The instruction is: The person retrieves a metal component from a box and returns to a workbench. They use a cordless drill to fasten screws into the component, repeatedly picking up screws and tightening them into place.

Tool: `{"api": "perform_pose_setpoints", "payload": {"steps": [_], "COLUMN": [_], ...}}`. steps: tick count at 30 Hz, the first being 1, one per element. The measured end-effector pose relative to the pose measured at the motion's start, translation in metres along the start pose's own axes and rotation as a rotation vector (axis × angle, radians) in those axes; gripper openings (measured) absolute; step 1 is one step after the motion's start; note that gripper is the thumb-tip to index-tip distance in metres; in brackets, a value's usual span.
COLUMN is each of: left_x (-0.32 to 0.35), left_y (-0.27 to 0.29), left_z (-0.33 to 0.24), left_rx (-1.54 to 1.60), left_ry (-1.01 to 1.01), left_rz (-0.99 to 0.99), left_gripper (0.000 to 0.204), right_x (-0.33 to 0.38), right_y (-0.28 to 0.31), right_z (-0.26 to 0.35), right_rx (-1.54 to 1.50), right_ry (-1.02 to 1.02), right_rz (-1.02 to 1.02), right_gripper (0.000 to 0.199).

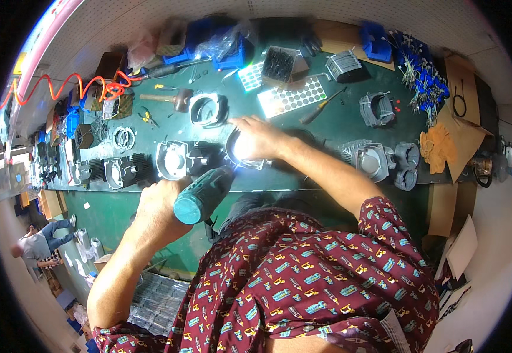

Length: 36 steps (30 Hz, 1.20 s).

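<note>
My left hand is wrapped round the handle of a teal cordless drill. Its nose points up and right at the lower rim of a round grey metal housing, where a bright light shines. Over the top of that same housing lies my right hand, gripping it, its fingers reaching past the upper rim to the left. Glare and the hand hide much of the inside. Just left stands another finned metal housing with a pale round face. An open metal ring-shaped housing sits farther back.
More finned housings line the front left edge, others the right. Behind lie a hammer, pliers, a screwdriver, a sheet of round stickers and blue-wired leads. Orange gloves rest at right. Another person is at far left.
</note>
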State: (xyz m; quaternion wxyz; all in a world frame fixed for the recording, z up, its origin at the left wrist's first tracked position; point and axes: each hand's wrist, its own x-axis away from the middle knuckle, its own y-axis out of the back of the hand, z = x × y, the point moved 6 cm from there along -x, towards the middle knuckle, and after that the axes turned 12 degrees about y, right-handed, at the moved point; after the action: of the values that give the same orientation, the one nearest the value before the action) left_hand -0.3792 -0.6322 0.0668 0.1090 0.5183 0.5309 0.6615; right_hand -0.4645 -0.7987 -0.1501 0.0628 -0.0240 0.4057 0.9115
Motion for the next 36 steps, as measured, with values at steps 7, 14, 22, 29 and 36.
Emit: {"api": "perform_pose_setpoints", "payload": {"steps": [7,14,22,29,36], "left_x": [-0.007,-0.004,-0.004,0.000,0.008], "left_y": [0.000,0.003,0.003,0.000,0.001], "left_z": [0.003,-0.004,0.001,0.012,0.019], "left_rx": [0.071,0.072,0.119,0.202,0.265], "left_ry": [0.029,-0.005,0.013,0.035,0.025], "left_rz": [0.029,-0.001,0.000,0.017,-0.018], "left_gripper": [0.029,0.028,0.025,0.023,0.024], "right_x": [-0.005,-0.004,-0.005,-0.006,-0.005], "right_y": [0.001,0.000,0.000,-0.003,-0.005], "right_z": [-0.012,-0.013,-0.012,-0.011,-0.014], "right_rx": [-0.024,-0.038,-0.032,-0.032,-0.021], "right_ry": [0.027,-0.002,0.013,0.000,0.020], "right_rz": [-0.024,0.001,-0.007,-0.002,0.003], "right_gripper": [0.093,0.095,0.096,0.095,0.098]}}
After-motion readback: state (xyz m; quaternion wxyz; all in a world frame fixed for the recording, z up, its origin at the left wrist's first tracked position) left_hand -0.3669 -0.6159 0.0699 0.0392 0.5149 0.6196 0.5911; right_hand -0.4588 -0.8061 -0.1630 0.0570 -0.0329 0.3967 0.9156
